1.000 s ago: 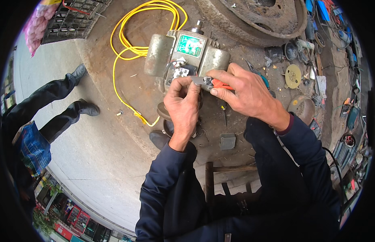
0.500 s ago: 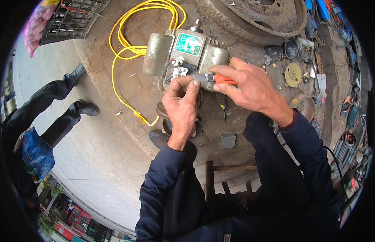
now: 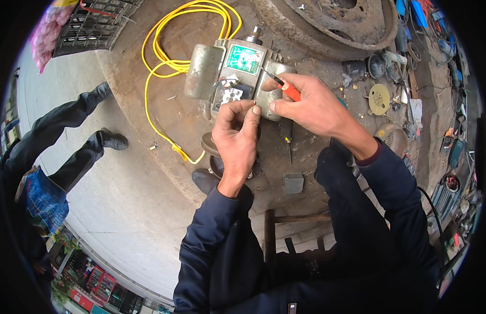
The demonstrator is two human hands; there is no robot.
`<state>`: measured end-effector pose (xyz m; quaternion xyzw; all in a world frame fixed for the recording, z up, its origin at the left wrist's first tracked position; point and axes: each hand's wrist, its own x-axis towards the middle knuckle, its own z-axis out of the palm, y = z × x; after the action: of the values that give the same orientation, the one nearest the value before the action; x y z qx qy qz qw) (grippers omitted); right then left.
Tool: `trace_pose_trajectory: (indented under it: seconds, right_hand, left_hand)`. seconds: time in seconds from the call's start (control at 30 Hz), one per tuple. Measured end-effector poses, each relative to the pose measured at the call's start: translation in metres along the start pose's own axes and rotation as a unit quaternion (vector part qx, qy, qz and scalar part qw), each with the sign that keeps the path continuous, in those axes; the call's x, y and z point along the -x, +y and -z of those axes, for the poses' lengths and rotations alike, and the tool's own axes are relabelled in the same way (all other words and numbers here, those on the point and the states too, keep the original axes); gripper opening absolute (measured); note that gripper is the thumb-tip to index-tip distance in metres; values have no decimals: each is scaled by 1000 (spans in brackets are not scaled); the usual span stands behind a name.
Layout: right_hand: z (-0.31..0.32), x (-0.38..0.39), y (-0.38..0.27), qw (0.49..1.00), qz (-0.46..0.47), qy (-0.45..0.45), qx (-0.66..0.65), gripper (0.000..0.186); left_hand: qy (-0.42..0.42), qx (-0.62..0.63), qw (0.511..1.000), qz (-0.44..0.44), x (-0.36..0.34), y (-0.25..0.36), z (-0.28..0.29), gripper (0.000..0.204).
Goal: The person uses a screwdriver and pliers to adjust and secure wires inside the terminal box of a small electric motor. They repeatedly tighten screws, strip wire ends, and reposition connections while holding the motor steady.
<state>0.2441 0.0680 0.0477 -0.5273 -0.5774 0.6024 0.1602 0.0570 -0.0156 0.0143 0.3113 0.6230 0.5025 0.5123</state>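
Note:
In front of me stands a grey electric motor point(image 3: 274, 70) with a green nameplate and an open terminal box point(image 3: 233, 94) holding a white terminal block. My left hand point(image 3: 235, 133) is closed at the near side of this box, thumb and forefinger pinching what looks like a thin wire; only a small reddish tip shows. My right hand point(image 3: 317, 104) is wrapped around red-handled pliers point(image 3: 290, 90). Their dark jaws point up and left over the motor, apart from the left hand. The palm side of the right grip is hidden.
A coiled yellow cable point(image 3: 158, 47) lies left of the motor. A rusty wheel rim point(image 3: 326, 31) is beyond it. Nearer me are a screwdriver point(image 3: 289, 146) and a grey square cover point(image 3: 293, 183). A yellow spool point(image 3: 379, 98) lies among scrap at right. Another person's legs point(image 3: 70, 123) are at left.
My right hand has drawn the pliers away from the left fingertips and tilted their jaws upward. The left hand keeps its pinch in nearly the same place.

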Motion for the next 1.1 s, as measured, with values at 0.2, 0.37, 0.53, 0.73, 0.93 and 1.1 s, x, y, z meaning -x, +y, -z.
trace_pose_trajectory:
  seconds: [0.2, 0.37, 0.53, 0.73, 0.93, 1.1]
  right_hand:
    - [-11, -12, -4, 999, 39, -13, -29, 32]
    - [-11, -11, -4, 994, 90, 28, 53, 29]
    - [-15, -12, -19, 990, 92, 32, 105, 29]
    - [-6, -19, -26, 987, 105, 22, 119, 24]
    - [4, -23, -16, 977, 173, -6, 126, 24]
    - [-3, -22, -19, 957, 218, 0, 192, 23]
  left_hand:
    - [18, -101, 988, -115, -4, -9, 0, 8]
    - [20, -194, 955, -223, -12, -8, 0, 11]
    - [21, -207, 948, -240, -14, -5, -4, 10]
    - [17, -212, 949, -233, -15, -3, -2, 9]
    - [-1, -231, 946, -229, -16, 2, 0, 10]
    - [-11, -264, 937, -230, -14, 6, 1, 9]
